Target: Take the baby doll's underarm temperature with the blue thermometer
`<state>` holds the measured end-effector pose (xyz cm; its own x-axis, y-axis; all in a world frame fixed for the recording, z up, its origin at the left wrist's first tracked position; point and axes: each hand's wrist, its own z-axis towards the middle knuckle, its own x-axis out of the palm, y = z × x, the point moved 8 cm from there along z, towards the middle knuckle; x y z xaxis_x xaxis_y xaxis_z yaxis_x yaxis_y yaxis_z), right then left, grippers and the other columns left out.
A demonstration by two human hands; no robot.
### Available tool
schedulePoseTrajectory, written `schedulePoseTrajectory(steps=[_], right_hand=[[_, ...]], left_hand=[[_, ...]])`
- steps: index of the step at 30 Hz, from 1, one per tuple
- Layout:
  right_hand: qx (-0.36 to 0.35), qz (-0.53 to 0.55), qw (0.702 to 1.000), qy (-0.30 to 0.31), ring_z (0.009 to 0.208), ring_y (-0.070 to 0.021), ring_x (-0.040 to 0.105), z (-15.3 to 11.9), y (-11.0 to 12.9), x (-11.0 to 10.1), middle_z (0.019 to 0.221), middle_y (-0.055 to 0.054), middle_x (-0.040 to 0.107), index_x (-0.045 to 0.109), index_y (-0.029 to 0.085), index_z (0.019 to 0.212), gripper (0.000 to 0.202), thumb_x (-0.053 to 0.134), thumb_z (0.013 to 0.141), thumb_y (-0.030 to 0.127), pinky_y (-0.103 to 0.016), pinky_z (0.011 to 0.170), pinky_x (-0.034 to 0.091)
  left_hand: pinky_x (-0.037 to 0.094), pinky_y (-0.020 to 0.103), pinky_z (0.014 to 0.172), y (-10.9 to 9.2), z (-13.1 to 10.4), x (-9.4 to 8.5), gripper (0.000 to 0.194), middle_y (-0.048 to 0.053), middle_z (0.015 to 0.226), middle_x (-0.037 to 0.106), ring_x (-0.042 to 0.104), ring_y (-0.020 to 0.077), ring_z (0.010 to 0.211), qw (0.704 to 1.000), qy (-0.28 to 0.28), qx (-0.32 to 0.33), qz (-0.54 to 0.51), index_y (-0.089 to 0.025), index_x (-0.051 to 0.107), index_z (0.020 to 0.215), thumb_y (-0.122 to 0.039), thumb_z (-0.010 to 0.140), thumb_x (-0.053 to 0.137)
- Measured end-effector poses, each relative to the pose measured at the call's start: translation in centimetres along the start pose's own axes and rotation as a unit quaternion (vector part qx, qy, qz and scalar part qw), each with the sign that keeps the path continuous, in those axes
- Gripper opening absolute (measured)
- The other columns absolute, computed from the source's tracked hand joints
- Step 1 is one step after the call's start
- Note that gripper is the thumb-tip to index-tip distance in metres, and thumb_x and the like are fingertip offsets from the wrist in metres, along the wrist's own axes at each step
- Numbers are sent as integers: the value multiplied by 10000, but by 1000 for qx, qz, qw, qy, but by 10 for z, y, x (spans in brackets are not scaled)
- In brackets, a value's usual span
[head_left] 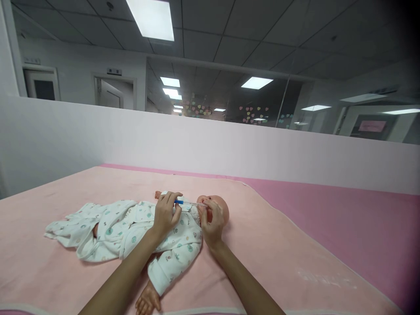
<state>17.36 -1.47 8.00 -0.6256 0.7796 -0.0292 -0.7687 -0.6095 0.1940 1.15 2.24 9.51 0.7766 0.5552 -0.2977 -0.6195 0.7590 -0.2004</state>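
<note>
A baby doll lies on its back, its bald head (224, 208) to the right and its white printed clothes (141, 225) stretching left. Over its upper chest is a thin clear tube with a blue end (188, 203), roughly level. My left hand (166, 213) pinches the blue end between thumb and fingers. At the doll's face, my right hand (212, 221) is closed, thumb and forefinger around the tube's clear tip by the mouth. Those fingers hide part of the face, so whether the tip enters the mouth cannot be seen.
A peach blanket (278, 258) lies under the doll, over a pink mat (354, 223). A low white wall (229, 146) runs along the back, with glass above it. The doll's near hand (148, 299) lies close to my left forearm.
</note>
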Motion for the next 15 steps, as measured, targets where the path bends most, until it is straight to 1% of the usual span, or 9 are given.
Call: schedulePoseTrajectory(steps=[9,15], right_hand=[[-8,-8,1000,-1,901,-188,576,0,0,0,885,-53,641,548,203,960,179,482,806,141,-407,845,445],[-7,-5,1000,1,899,-187,574,0,0,0,883,-53,640,551,192,953,169,481,810,138,-404,836,447]], left_hand=[[370,320,731,2,0,2,269,40,802,535,472,187,734,1000,16,-9,-12,-182,509,983,-98,759,384],[368,315,761,1,1,2,255,29,786,535,479,174,740,999,29,-13,-13,-175,504,990,-113,793,355]])
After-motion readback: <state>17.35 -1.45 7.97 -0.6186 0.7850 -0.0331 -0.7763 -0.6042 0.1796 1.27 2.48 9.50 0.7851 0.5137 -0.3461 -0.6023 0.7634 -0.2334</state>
